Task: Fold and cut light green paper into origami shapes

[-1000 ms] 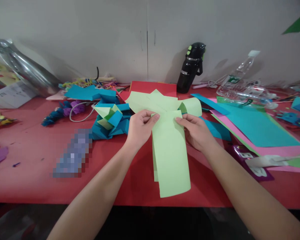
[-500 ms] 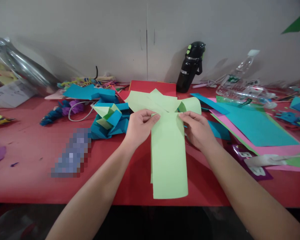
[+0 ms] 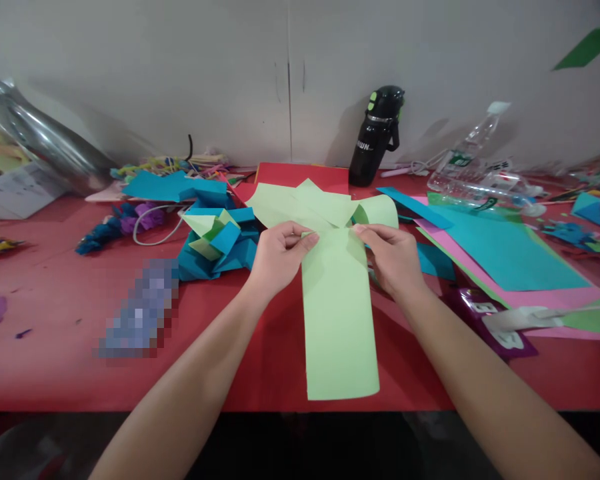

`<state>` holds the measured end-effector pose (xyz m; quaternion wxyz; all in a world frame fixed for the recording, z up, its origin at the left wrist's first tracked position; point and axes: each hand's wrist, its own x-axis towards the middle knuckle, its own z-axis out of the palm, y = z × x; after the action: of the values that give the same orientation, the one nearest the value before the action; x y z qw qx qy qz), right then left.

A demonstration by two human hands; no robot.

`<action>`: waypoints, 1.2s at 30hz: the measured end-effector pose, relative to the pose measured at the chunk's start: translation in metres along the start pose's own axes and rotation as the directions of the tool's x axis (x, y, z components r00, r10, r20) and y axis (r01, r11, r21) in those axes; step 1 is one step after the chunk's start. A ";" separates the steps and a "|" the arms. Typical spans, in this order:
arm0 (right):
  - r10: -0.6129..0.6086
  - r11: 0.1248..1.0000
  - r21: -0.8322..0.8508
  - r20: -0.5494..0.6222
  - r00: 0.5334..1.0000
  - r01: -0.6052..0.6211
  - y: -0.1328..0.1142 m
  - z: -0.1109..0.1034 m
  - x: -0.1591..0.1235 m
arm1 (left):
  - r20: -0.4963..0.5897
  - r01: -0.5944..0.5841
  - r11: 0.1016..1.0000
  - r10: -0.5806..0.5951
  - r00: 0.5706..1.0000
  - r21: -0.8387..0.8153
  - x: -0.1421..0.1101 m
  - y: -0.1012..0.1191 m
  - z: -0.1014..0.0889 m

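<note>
A light green sheet of paper [image 3: 339,327], bent over along its right side, hangs long side down toward the table's front edge. My left hand [image 3: 283,257] pinches its top left corner between thumb and fingers. At the top right corner, my right hand [image 3: 393,257] pinches the same sheet, its thumb lying over the edge. Right behind the hands lie more light green paper pieces [image 3: 300,203], one curled at the right. Folded blue and green paper [image 3: 217,243] sits just left of my left hand.
Blue, pink and green sheets [image 3: 515,253] lie at the right, a white tool with a cord [image 3: 525,319] over them. A black bottle [image 3: 377,137] and clear plastic bottles [image 3: 467,150] stand or lie at the back. A metal flask [image 3: 55,133] leans at the left.
My right hand's fingertips have shifted slightly left along the sheet's top edge. The back layer that showed at the sheet's left side is now hidden. The whole view has moved a little.
</note>
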<state>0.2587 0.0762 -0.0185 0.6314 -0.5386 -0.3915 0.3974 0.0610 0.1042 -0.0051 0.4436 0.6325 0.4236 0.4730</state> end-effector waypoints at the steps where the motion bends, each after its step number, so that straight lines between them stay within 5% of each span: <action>1: 0.012 1.000 0.021 -0.004 1.000 -0.012 0.000 0.001 0.000 | 0.007 0.003 1.000 -0.003 1.000 -0.006 0.000 0.000 0.000; 7: 0.119 0.979 0.160 0.046 0.992 -0.125 -0.009 0.005 -0.004 | -0.011 0.005 1.000 -0.006 1.000 -0.025 0.000 -0.001 0.001; 13: 0.271 0.953 0.015 0.397 0.877 -0.302 -0.018 -0.002 -0.009 | -0.056 -0.012 0.999 0.009 0.998 -0.047 0.002 -0.002 -0.003; 19: 0.230 0.972 -0.114 0.273 0.934 -0.205 -0.011 -0.006 -0.006 | -0.109 -0.081 0.997 0.080 0.991 0.002 0.005 0.002 -0.007; 23: 0.193 0.981 -0.097 0.407 0.893 -0.168 -0.014 -0.006 -0.008 | -0.167 -0.111 0.993 0.115 0.979 0.034 0.006 0.004 -0.010; 28: 0.213 0.971 -0.186 0.369 0.905 -0.152 -0.018 -0.005 -0.011 | -0.229 -0.131 0.988 0.148 0.962 0.086 0.007 0.007 -0.016; 32: 0.216 0.976 -0.123 0.504 0.836 -0.178 -0.019 -0.005 -0.011 | -0.284 -0.133 0.987 0.154 0.946 0.091 0.010 0.006 -0.021; 36: 0.260 0.957 -0.238 0.451 0.853 -0.166 -0.019 -0.003 -0.013 | -0.297 -0.140 0.986 0.160 0.942 0.088 0.013 0.003 -0.026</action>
<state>0.2579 0.0611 -0.0011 0.4126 -0.5218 -0.5087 0.5465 0.0382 0.1201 0.0051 0.3153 0.5970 0.4526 0.5825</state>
